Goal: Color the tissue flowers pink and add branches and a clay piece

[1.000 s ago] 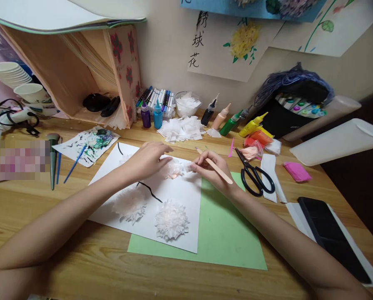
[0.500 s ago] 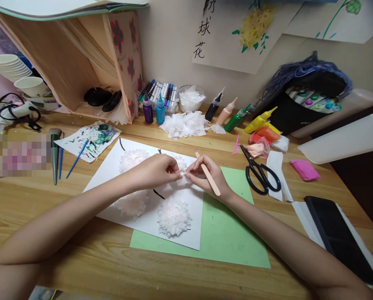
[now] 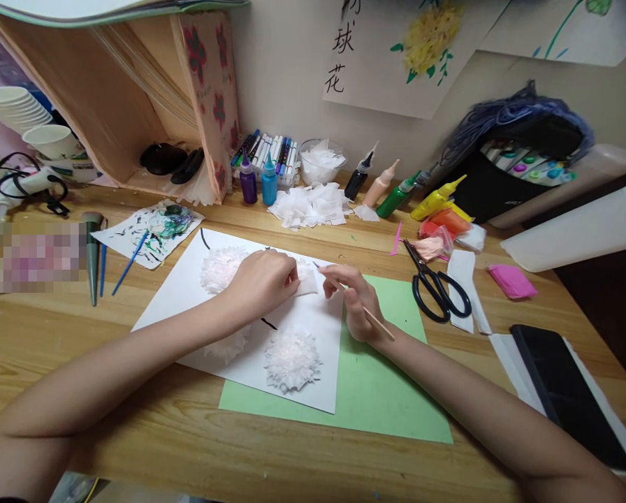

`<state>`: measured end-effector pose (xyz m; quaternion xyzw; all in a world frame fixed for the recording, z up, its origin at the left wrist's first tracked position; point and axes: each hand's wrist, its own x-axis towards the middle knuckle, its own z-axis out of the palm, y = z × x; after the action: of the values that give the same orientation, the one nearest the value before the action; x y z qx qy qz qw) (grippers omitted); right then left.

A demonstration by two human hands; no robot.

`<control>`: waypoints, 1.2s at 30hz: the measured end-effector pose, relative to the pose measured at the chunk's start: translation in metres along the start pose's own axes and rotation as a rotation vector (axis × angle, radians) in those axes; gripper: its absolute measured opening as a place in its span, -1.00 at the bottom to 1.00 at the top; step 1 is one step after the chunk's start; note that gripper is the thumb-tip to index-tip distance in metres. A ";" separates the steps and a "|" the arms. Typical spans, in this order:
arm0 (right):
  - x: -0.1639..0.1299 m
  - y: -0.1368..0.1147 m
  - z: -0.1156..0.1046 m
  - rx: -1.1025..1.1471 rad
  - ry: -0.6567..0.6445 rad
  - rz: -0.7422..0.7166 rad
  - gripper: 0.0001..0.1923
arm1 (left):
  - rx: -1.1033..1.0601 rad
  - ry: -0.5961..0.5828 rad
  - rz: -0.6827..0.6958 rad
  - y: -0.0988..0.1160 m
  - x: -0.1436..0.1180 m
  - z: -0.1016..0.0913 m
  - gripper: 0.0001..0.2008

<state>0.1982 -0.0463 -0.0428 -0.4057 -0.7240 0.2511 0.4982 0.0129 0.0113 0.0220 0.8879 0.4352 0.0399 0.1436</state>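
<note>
My left hand (image 3: 268, 279) is closed in a pinch on a small piece of white tissue paper (image 3: 307, 284), above the white sheet (image 3: 321, 377). In my right hand (image 3: 360, 304), at the sheet's right edge, a flat wooden craft stick (image 3: 380, 323) lies between the fingers, turned nearly edge-on. Its far tip looks dark and is apart from the tissue piece. Ruffled pale pink-white paper flowers sit on the sheet: one at the lower right (image 3: 292, 360), one at the upper left (image 3: 221, 269), and others partly hidden by my left hand and forearm.
Green paper (image 3: 397, 391) lies under the sheet. Black scissors (image 3: 439, 293) are to the right, beside a pink packet (image 3: 512, 281). Behind are a pile of tissue squares (image 3: 310, 206), a bowl (image 3: 322, 164) of more, and paint bottles (image 3: 394, 199). A paint-smeared paper (image 3: 150, 234) lies left.
My right hand has drawn away to the right from the left fingers and opened somewhat, and the stick has turned edge-on. The left hand stays almost in place with the tissue piece.
</note>
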 end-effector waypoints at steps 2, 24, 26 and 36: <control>0.000 -0.001 -0.001 -0.059 -0.023 -0.080 -0.73 | 0.024 0.015 0.002 0.000 0.000 0.002 -0.81; 0.007 -0.004 0.002 -0.228 -0.209 0.048 -0.72 | 0.131 0.022 -0.087 -0.006 0.003 -0.013 -0.77; 0.007 -0.003 0.002 -0.225 -0.215 0.058 -0.72 | 0.175 0.027 -0.155 -0.016 0.007 -0.018 -0.80; 0.012 -0.003 0.007 -0.076 -0.191 0.246 -0.66 | 0.152 0.023 -0.128 -0.064 0.031 -0.004 -0.82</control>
<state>0.1886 -0.0374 -0.0367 -0.4841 -0.7220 0.3200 0.3769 -0.0169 0.0735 0.0053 0.8662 0.4943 0.0078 0.0730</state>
